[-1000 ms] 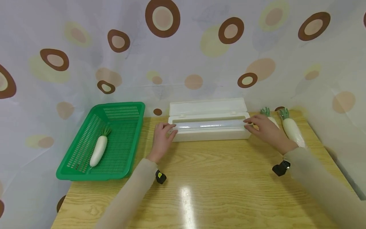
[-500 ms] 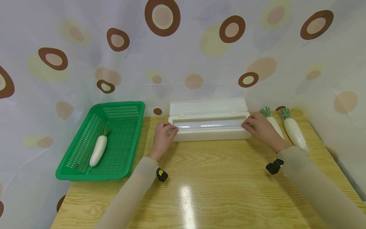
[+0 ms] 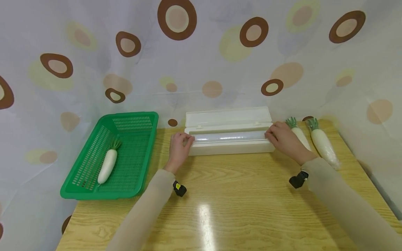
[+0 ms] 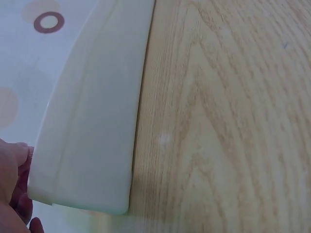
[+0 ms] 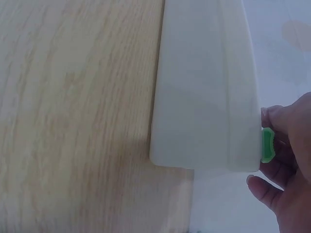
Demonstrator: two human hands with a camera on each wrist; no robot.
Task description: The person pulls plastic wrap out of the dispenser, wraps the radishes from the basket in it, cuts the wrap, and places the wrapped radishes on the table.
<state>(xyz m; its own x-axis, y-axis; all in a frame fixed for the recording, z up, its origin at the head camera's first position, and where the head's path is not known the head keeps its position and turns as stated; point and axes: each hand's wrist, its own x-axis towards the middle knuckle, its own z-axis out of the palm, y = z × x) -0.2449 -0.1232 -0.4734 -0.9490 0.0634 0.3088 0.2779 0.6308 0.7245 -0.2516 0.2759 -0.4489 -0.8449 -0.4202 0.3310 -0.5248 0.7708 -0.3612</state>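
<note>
A long white cling film dispenser box (image 3: 232, 149) lies on the table with its lid (image 3: 228, 117) raised at the back. Inside it is a shiny roll of cling film (image 3: 230, 136). At the box's left end my left hand (image 3: 179, 150) pinches the film edge between thumb and fingers. My right hand (image 3: 284, 141) does the same at the right end, its thumb toward the front. A small green slider (image 5: 267, 145) sits at the box end beside the right fingers in the right wrist view. The left fingertips are partly hidden behind the box in the left wrist view.
A green plastic basket (image 3: 147, 164) on the left holds one white radish (image 3: 108, 166) with green stems. Two more radishes lie right of the box: one (image 3: 300, 136) partly behind my right hand, another (image 3: 323, 144) in clear wrap. A patterned curtain (image 3: 213, 69) hangs behind the wooden table (image 3: 238, 202).
My right hand has moved slightly left and its fingers have closed on the film edge. The left fingers have also drawn together. Box and basket stay in place.
</note>
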